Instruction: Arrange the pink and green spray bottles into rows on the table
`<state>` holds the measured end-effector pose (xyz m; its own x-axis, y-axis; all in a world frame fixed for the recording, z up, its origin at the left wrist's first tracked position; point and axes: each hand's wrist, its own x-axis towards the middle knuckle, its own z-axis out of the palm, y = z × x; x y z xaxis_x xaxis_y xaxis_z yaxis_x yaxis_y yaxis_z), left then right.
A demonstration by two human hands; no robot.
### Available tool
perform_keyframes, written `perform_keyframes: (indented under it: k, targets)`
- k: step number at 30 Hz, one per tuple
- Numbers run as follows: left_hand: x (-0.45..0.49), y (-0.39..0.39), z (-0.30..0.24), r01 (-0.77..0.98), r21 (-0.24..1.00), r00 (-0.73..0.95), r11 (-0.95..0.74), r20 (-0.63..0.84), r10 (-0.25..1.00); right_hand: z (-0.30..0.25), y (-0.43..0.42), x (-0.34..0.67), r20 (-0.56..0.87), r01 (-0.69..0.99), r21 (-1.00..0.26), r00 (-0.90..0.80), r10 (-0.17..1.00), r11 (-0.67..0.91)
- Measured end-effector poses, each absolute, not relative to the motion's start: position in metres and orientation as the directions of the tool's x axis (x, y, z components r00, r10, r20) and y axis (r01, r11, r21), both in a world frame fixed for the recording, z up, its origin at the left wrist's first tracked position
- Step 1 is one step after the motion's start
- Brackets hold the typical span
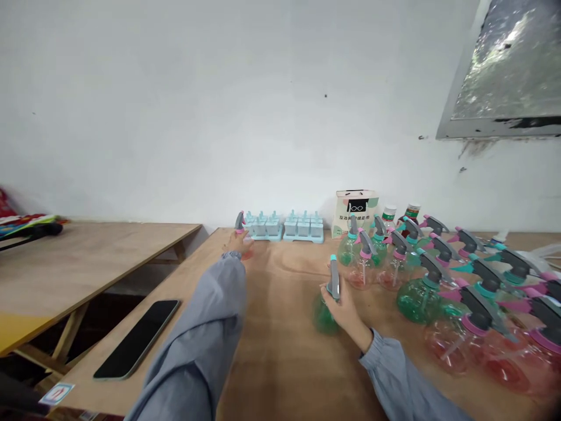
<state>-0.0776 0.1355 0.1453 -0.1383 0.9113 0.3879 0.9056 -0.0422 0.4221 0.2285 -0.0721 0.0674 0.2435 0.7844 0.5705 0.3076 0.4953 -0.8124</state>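
Gripping green bottle in right hand, pink-collared bottle in left hand; could topple clustered bottles by drifting rightward.

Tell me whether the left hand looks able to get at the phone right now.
Probably yes, though the left hand would have to leave the pink-collared spray bottle first: the phone lies beside the left sleeve, nothing on it, bare tabletop between them.

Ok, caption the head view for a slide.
Left hand at a pink bottle, right hand holding a green bottle.
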Motion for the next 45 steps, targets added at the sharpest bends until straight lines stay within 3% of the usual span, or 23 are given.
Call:
perform_keyframes:
  k: [4, 9, 12, 15, 19, 24, 30, 35, 41, 45]
  targets:
    - [-0.056, 0.105, 0.121, 0.914, 0.401, -0.125, -0.07, 0.44, 0.889, 0.071, -0.072, 0.236, 0.523, 0.213, -0.852, 0.284, 0.804, 0.478]
    - [-0.017, 0.04, 0.072, 0.887, 0.336, 0.066, -0.317, 0.587, 0.807, 0.083, -0.081, 0.248, 0.296, -0.146, -0.934, 0.19, 0.936, 0.325]
    - [0.003, 0.002, 0.047, 0.833, 0.25, 0.163, -0.493, 0.742, 0.65, 0.093, -0.089, 0.25, 0.264, -0.332, -0.905, 0.052, 0.963, 0.266]
    - [0.017, -0.028, 0.036, 0.78, 0.135, 0.223, -0.611, 0.853, 0.472, 0.101, -0.094, 0.248, 0.291, -0.411, -0.879, -0.06, 0.955, 0.242]
    - [0.025, -0.049, 0.039, 0.795, 0.085, 0.222, -0.6, 0.881, 0.418, 0.101, -0.095, 0.245, 0.278, -0.402, -0.888, -0.086, 0.957, 0.222]
    - [0.024, -0.053, 0.047, 0.816, 0.044, 0.258, -0.576, 0.864, 0.432, 0.096, -0.093, 0.245, 0.345, -0.285, -0.885, 0.126, 0.93, 0.367]
    - [0.023, -0.054, 0.046, 0.819, 0.045, 0.267, -0.572, 0.852, 0.45, 0.097, -0.096, 0.242, 0.309, -0.344, -0.901, -0.075, 0.948, 0.266]
    - [0.024, -0.055, 0.045, 0.822, 0.081, 0.241, -0.563, 0.847, 0.473, 0.092, -0.1, 0.233, 0.276, -0.342, -0.895, 0.081, 0.958, 0.286]
    - [0.023, -0.053, 0.045, 0.816, 0.084, 0.255, -0.572, 0.836, 0.486, 0.094, -0.1, 0.231, 0.259, -0.366, -0.897, 0.021, 0.966, 0.248]
    - [0.023, -0.052, 0.044, 0.808, 0.113, 0.254, -0.578, 0.818, 0.516, 0.094, -0.098, 0.235, 0.266, -0.3, -0.907, 0.135, 0.954, 0.295]
